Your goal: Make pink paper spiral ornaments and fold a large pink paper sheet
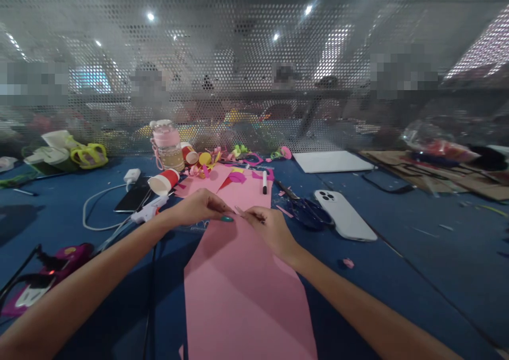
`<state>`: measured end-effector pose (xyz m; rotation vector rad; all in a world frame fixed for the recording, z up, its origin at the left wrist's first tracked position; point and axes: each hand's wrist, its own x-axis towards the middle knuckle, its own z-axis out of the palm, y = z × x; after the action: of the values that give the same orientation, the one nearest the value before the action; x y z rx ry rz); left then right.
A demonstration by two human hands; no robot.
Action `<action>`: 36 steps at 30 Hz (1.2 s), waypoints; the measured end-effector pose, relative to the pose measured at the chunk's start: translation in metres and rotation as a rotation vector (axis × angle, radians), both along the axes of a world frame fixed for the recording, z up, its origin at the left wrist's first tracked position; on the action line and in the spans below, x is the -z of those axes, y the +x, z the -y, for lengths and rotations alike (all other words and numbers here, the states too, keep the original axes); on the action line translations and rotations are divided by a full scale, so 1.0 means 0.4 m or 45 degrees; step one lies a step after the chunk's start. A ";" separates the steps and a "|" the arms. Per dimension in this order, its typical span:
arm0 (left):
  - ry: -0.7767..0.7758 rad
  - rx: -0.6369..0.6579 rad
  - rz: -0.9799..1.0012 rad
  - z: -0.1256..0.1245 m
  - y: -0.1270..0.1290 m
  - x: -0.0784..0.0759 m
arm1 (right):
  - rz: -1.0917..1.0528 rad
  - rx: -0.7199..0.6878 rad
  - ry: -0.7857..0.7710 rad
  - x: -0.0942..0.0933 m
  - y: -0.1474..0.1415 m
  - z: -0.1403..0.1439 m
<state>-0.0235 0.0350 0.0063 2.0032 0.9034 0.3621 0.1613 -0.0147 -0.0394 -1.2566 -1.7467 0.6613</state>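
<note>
While the big pink paper (246, 291) lies on the blue table (449, 264) in front of me, my left hand (203, 205) and right hand (270, 226) meet over its far end. My fingertips look pinched together on a tiny pink bit (238, 210), too small to tell what. I think slow, gentle pinches would stop it slipping. Past my hands sits a marker (264, 182). A glue gun (149, 210) is on my left, scissors (312, 212) and a white phone (345, 214) on my right.
</note>
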 end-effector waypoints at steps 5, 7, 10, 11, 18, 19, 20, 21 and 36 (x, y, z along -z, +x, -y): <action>0.047 0.081 -0.104 0.000 -0.003 -0.007 | 0.094 0.004 0.070 -0.001 0.000 0.003; 0.078 0.070 -0.130 -0.003 -0.006 -0.009 | 0.131 -0.002 0.150 -0.002 -0.002 0.008; 0.068 0.087 -0.132 -0.007 -0.010 -0.016 | 0.223 -0.020 0.273 0.002 -0.006 0.013; 0.057 0.103 -0.136 -0.006 -0.011 -0.020 | 0.267 -0.017 0.317 0.005 -0.006 0.014; -0.042 0.091 -0.139 0.001 -0.006 -0.033 | 0.528 0.051 0.657 0.028 -0.007 0.017; -0.053 0.073 -0.117 0.000 -0.006 -0.029 | 0.531 0.062 0.686 0.029 -0.007 0.017; -0.067 0.056 -0.092 -0.002 -0.006 -0.024 | 0.533 0.074 0.713 0.029 -0.008 0.017; -0.089 0.039 -0.065 -0.004 -0.006 -0.018 | 0.537 0.084 0.740 0.030 -0.008 0.017; -0.502 -0.270 0.076 0.006 0.015 0.027 | 0.655 0.010 0.907 0.019 -0.006 0.024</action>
<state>-0.0175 0.0328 -0.0046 1.5350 1.0622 0.3304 0.1590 -0.0245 -0.0470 -0.9560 -2.1110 -0.3271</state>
